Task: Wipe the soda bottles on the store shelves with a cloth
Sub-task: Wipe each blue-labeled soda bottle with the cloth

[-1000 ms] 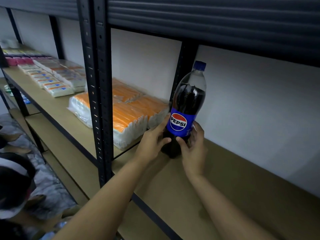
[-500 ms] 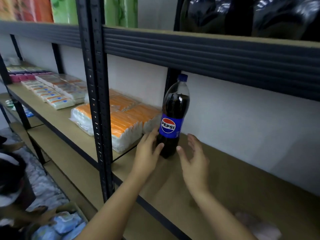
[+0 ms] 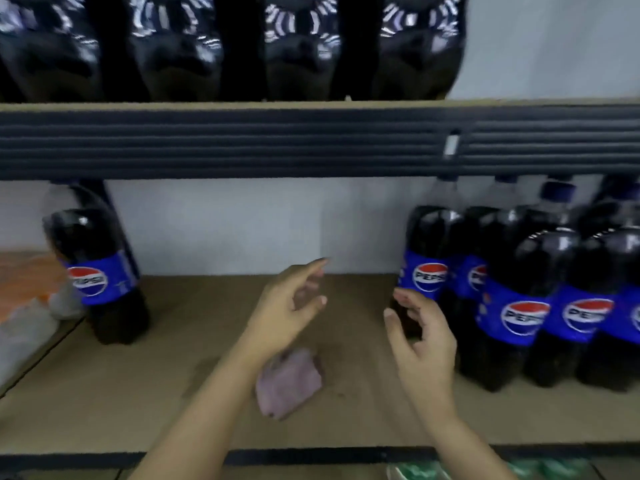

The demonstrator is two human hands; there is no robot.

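A lone Pepsi bottle (image 3: 95,268) with a blue label stands at the left end of the brown shelf (image 3: 104,393). A group of several Pepsi bottles (image 3: 519,292) stands at the right. A pale pink cloth (image 3: 289,384) lies crumpled on the shelf between them. My left hand (image 3: 287,306) hovers above the cloth with relaxed fingers, holding nothing. My right hand (image 3: 420,336) floats just left of the nearest bottle of the group, fingers loosely curved and empty.
A dark shelf beam (image 3: 311,143) runs across above, with more dark bottles (image 3: 228,46) on the upper shelf. Orange packs (image 3: 24,282) sit at the far left. A white wall (image 3: 242,226) backs the shelf. Green packages (image 3: 485,471) show below the shelf's front edge.
Both hands let go of the lone bottle and moved right. The view swung right, so the cloth and the group of bottles came into sight.
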